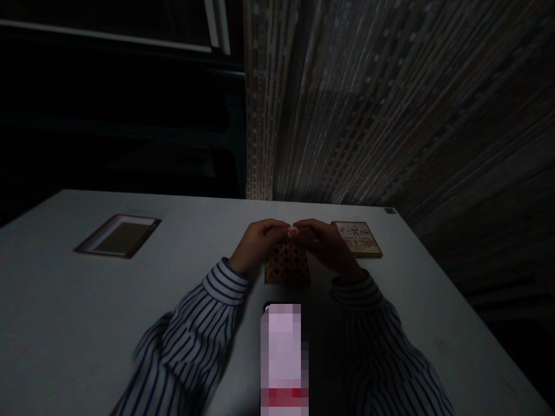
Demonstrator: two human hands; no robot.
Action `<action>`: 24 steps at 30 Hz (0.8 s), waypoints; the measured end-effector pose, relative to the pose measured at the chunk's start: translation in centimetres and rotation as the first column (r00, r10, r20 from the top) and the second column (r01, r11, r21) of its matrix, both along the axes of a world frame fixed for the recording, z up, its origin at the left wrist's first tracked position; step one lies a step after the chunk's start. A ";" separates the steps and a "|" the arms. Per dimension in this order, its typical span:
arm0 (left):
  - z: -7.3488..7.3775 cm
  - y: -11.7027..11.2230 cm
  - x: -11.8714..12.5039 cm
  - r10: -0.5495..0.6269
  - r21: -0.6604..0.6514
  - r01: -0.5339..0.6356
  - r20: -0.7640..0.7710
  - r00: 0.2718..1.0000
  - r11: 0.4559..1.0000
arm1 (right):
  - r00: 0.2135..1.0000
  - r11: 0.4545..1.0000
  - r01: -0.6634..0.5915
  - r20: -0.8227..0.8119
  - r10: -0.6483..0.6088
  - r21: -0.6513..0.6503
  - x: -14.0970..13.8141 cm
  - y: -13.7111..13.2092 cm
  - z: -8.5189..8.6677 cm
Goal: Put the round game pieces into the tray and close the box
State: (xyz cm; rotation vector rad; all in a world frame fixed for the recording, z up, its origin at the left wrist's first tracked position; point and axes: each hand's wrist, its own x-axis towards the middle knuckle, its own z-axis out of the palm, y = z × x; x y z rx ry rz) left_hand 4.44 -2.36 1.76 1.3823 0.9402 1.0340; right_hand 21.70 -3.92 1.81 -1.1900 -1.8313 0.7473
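Between the fingertips of both hands is a small round Chinese chess piece [292,231], its pale face marked with a red character. My left hand [262,240] pinches it from the left side. From the right, my right hand [327,242] closes its fingers on the same piece. Just below them on the table lies a dark tray [287,282] filled with rows of round chess pieces [286,263]. The hands cover the tray's far part.
The white table [195,231] carries a box lid [359,238] with Chinese writing at right and a shallow open box [121,236] at left. A phone [284,346], its screen blurred out, lies in front. A string curtain [325,115] hangs behind. The room is dim.
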 end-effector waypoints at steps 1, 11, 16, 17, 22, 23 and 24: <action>0.0 0.0 0.0 -0.006 -0.004 0.006 -0.002 1.000 1.000 | 1.000 1.000 0.005 0.008 -0.005 0.002 -0.1 0.0 0.0; -0.5 0.2 -0.3 -0.049 0.017 0.049 -0.003 0.999 0.999 | 0.997 0.999 0.030 -0.069 -0.032 -0.020 -0.3 0.2 -0.6; -0.8 0.3 -0.4 -0.073 0.014 0.073 0.009 0.997 0.997 | 0.998 0.998 0.060 -0.034 -0.060 0.017 -0.4 0.0 -0.3; -0.8 0.3 -0.4 -0.081 0.015 0.080 0.013 0.997 0.997 | 0.998 0.998 0.065 -0.026 -0.065 0.021 -0.4 0.0 -0.3; -0.5 0.1 -0.3 -0.079 -0.020 0.079 0.018 0.997 0.997 | 0.997 0.997 0.073 -0.010 -0.073 0.024 -0.4 0.0 -0.2; -0.5 0.0 -0.3 -0.078 -0.032 0.078 0.018 0.997 0.996 | 0.997 0.997 0.074 -0.003 -0.074 0.028 -0.4 0.0 -0.3; -0.4 0.0 -0.2 -0.082 -0.040 0.082 0.017 0.997 0.996 | 0.997 0.996 0.076 0.004 -0.076 0.035 -0.4 0.0 -0.3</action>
